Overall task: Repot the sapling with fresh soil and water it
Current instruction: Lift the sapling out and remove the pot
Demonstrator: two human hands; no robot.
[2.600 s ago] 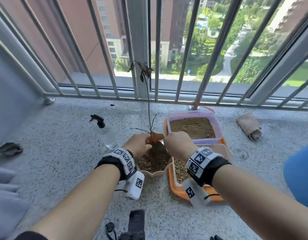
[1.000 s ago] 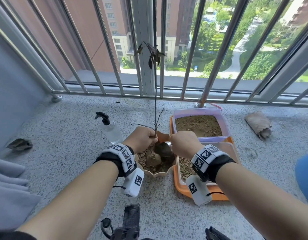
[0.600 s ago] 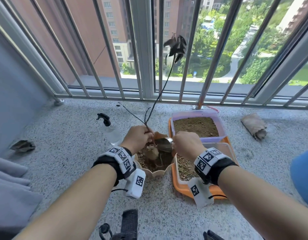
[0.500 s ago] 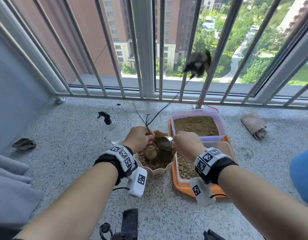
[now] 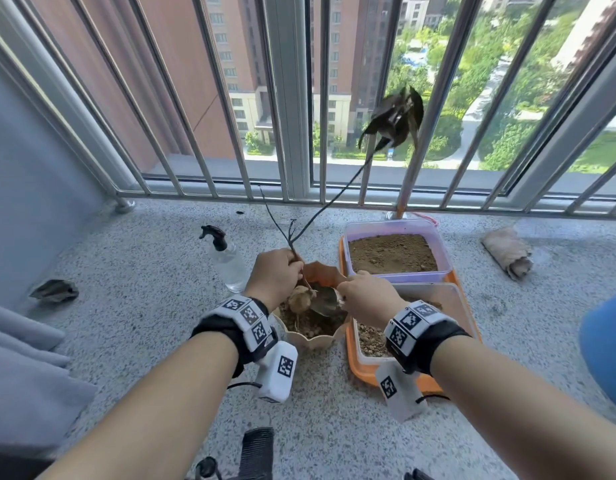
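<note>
While we kneel over the speckled floor [image 5: 126, 334], the railing [image 5: 289, 98] stands along its far edge, with buildings and trees beyond the bars. Grey cloth [image 5: 19, 368] lies at the floor's left edge and something blue [image 5: 608, 348] cuts in at the right edge. An orange tray [image 5: 360, 370] sits near the railing, right of centre, carrying two clear boxes: the far box [image 5: 396, 230] holds dark soil, and the near box [image 5: 448, 292] holds pebbly grit, partly hidden by our right wrist. Just left of the tray, touching it, stands the scalloped pot [image 5: 310, 339] with loose soil inside.

Our sapling [image 5: 337, 195] is tilted hard to the right, its thin stem running up from the pot toward the bars, its dark leaves level with the railing. The pale root lump [image 5: 299, 301] hangs above the pot's soil. Our left hand [image 5: 275, 275] is curled tight around the base of the stem, just above the pot. Our right hand [image 5: 365, 297] is closed on the handle of a trowel [image 5: 323, 301], whose blade sits inside the pot beside the root lump.

A spray bottle [image 5: 226, 261] stands just left of the pot. A rolled brown rag [image 5: 507, 254] lies well to the right of the tray, and a crumpled dark scrap [image 5: 55, 291] lies near the left edge.
</note>
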